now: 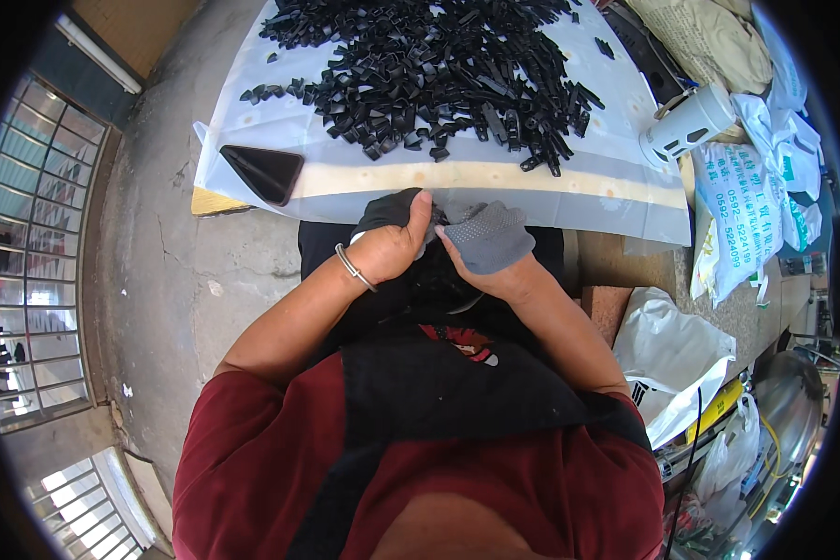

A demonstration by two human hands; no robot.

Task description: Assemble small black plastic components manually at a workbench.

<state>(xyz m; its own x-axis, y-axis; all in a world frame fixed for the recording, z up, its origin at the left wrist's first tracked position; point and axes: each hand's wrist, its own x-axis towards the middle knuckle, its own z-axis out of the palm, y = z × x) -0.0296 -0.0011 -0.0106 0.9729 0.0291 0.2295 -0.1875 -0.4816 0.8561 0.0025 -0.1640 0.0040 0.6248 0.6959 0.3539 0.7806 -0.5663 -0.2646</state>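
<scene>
My left hand (394,237), in a dark fingerless-thumb glove, is closed just off the table's near edge, its bare thumb pointing up. Close beside it, my right hand (490,245) wears a grey dotted glove and is also closed, thumb toward the left hand. A small dark bit shows between the two hands, too hidden to name. Beyond them, a wide pile of small black plastic-looking pieces (420,93) covers much of the table (616,187), which has a translucent sheet over it. Some pieces are short and curved, others longer.
On the table's left corner lies a dark phone (266,175). A white cup (689,124) leans at the right edge, near printed plastic bags (742,210). A white sack (672,350) stands by my right elbow, beside a reddish-brown block (605,310). Barred windows (42,252) line the left.
</scene>
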